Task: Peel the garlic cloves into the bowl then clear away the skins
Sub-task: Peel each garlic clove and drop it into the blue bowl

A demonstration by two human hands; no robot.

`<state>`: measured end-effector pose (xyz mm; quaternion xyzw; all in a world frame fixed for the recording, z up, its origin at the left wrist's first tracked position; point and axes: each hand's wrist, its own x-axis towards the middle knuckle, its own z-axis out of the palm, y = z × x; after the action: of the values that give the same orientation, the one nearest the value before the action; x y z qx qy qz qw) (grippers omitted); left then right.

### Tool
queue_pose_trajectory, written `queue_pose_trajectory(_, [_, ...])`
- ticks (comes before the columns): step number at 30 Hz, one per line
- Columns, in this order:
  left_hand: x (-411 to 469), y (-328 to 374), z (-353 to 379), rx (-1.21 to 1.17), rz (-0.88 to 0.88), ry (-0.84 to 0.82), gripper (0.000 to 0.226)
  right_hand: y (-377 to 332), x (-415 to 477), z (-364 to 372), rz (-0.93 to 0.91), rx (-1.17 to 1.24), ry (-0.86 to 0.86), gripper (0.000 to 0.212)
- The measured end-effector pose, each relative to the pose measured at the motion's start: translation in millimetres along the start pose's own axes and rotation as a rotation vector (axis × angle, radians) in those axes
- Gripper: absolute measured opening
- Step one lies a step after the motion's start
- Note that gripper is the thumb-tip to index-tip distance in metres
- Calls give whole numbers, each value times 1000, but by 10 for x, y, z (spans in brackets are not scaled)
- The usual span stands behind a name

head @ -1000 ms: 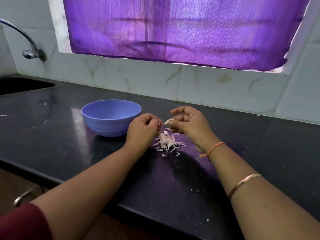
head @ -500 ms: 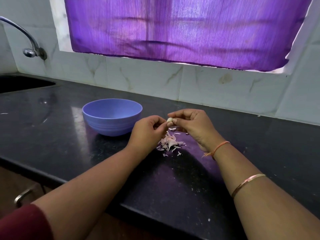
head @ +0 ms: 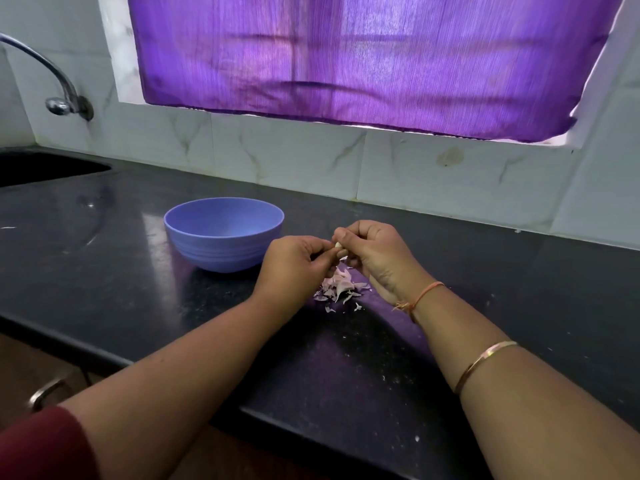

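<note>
The curled fingers of our right hand hold one small garlic clove just above the worktop, right of the blue bowl, and our left hand pinches its near side. It looks light, hard and slippery with thin papery skin, so we would grip its fat middle and pull skin from the tip. We see no cloves in the bowl, though its bottom is hidden; the skins lie heaped under our hands.

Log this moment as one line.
step: peeling | right hand: holds clove | left hand: pinches clove | skins: piled on counter under hands | bowl: left of hands
</note>
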<state>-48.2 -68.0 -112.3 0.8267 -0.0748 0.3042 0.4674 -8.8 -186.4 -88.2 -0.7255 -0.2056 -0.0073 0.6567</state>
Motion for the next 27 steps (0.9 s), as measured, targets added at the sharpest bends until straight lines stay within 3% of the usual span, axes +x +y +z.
queue_pose_trajectory(4, [-3,6,-1,16,18,-14,16,15,-6,33,-8,-16,71,25])
queue_pose_trajectory(8, [24,2,16,-120,-93,-39,12,5,9,48,21,13,111,35])
queue_pose_trajectory(11, [42,15,17,-264,-183,-62,12,-35,-6,-33,122,201,-11,45])
queue_pose_trajectory(13, [49,21,12,-280,-188,-87,18,-54,-40,-93,153,292,-112,34])
queue_pose_trajectory(16, [42,33,21,-295,-176,-129,21,-31,-63,-91,85,212,-123,14])
queue_pose_trajectory(20, [38,10,14,-247,-154,-115,23,-9,-36,12,18,37,-18,20])
queue_pose_trajectory(27, [5,2,7,-118,-83,-89,12,26,-7,107,21,18,79,30])
